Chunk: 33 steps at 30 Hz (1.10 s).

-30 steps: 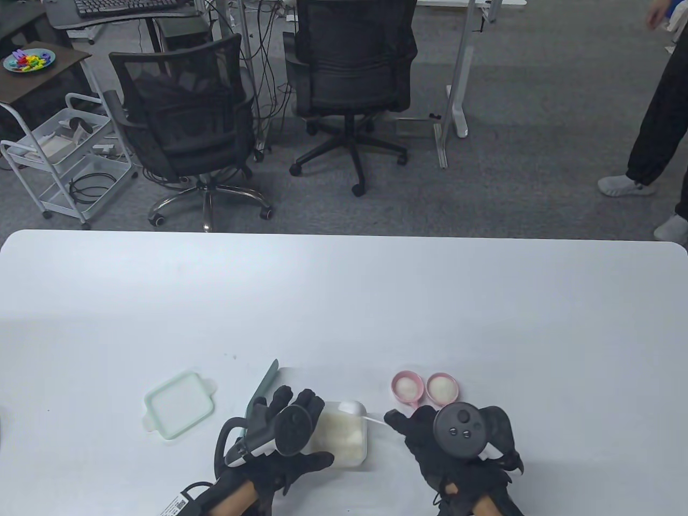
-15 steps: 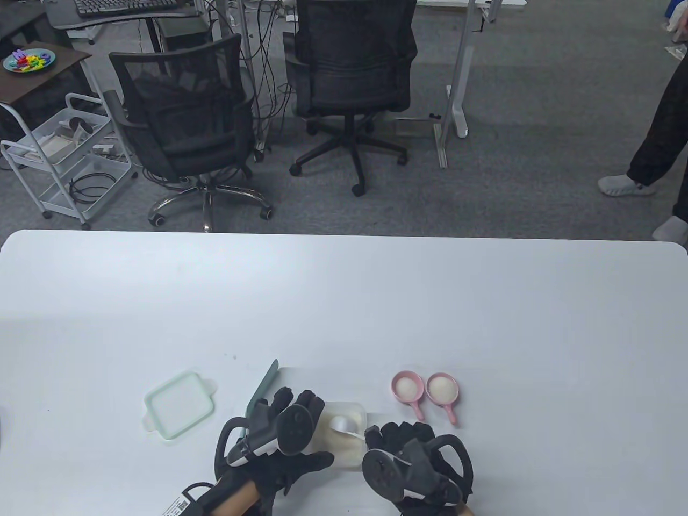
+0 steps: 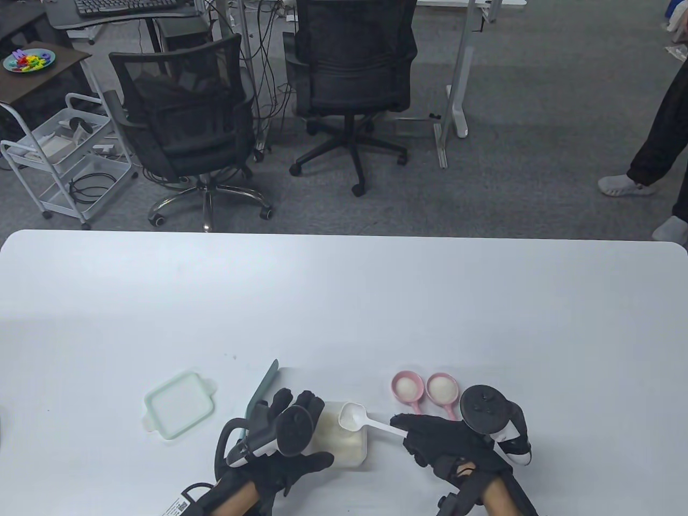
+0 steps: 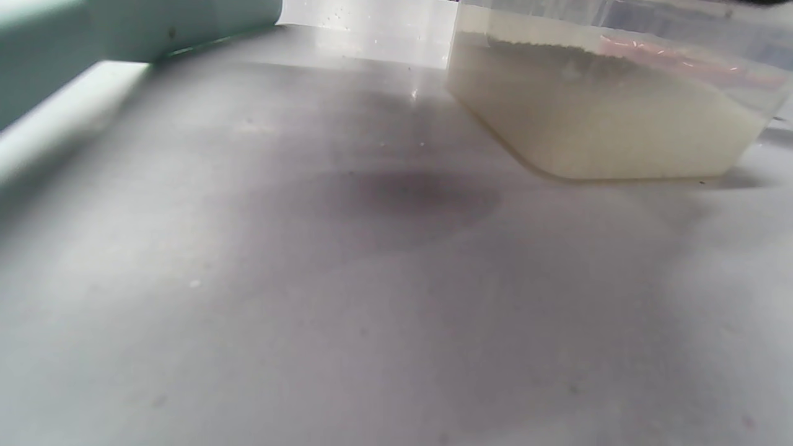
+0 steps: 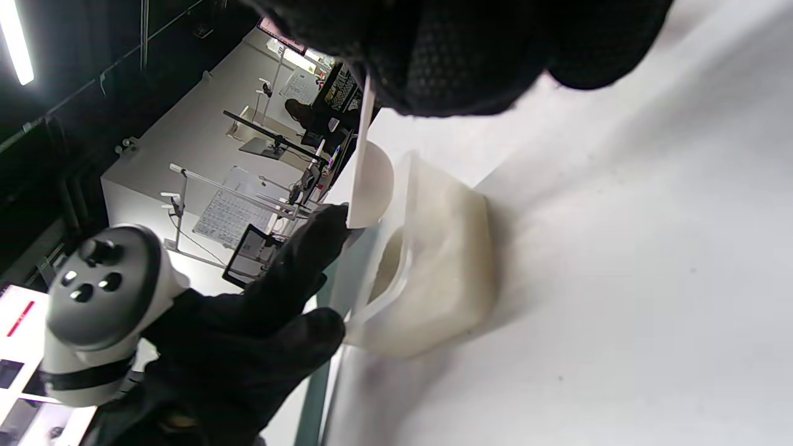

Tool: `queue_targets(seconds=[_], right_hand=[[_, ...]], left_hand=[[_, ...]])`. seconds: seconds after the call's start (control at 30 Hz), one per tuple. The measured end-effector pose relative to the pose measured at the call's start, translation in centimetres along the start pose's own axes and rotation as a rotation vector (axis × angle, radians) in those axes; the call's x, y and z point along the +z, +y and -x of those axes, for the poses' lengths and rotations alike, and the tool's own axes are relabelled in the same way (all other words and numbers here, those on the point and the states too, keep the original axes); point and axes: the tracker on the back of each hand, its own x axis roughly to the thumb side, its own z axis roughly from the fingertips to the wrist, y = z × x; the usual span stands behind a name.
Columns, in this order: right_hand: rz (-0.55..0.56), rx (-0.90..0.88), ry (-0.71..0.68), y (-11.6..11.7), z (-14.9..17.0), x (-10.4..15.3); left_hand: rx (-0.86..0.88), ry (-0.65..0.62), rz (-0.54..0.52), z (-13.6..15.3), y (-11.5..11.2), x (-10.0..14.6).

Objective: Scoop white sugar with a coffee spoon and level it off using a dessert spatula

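Note:
A clear tub of white sugar (image 3: pixel 344 443) stands near the table's front edge. My right hand (image 3: pixel 408 427) pinches the handle of a white coffee spoon (image 3: pixel 353 416). Its bowl holds sugar and hovers over the tub's far right corner. In the right wrist view the spoon (image 5: pixel 370 179) hangs just above the tub (image 5: pixel 440 266). My left hand (image 3: pixel 298 406) rests against the tub's left side, fingers at the rim and thumb along the near edge. The mint dessert spatula (image 3: pixel 264 384) lies on the table, partly under that hand. It also shows in the left wrist view's top left corner.
Two pink spoons (image 3: pixel 406 388) (image 3: pixel 442 388) heaped with sugar lie right of the tub, handles toward me. The tub's mint lid (image 3: pixel 177 404) lies to the left. Beyond the table stand office chairs (image 3: pixel 188 123), and a person's legs (image 3: pixel 658 140) are at far right.
My right hand rolled over and dipped the spoon into the tub. It has since turned back and drawn right, lifting the spoon out with sugar. The left hand stayed put.

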Motion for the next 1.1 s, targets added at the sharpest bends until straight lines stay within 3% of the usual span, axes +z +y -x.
queue_targets(seconds=[0.53,0.67,0.73,0.9,0.97,1.1], right_hand=[[-0.014,0.005,0.002,0.2,-0.1,-0.1],[-0.01,-0.001,-0.001,0.0,-0.1,0.0],[-0.009,-0.005,-0.006,0.0,-0.1,0.0],[-0.006,-0.006,-0.013,-0.1,-0.1,0.1],[-0.005,-0.005,-0.014,-0.1,-0.1,0.1],[-0.012,-0.006,-0.013,-0.1,-0.1,0.1]], left_hand=[[0.02,0.011,-0.024,0.3,0.6,0.4],[0.084,0.163,-0.206,2.1,3.2,2.0],[0.049,0.296,-0.225,3.3,3.9,2.4],[0.018,0.613,-0.007,6.6,3.4,2.5],[0.004,0.637,0.13,7.5,2.8,2.2],[-0.074,0.671,0.153,7.1,1.9,1.5]])
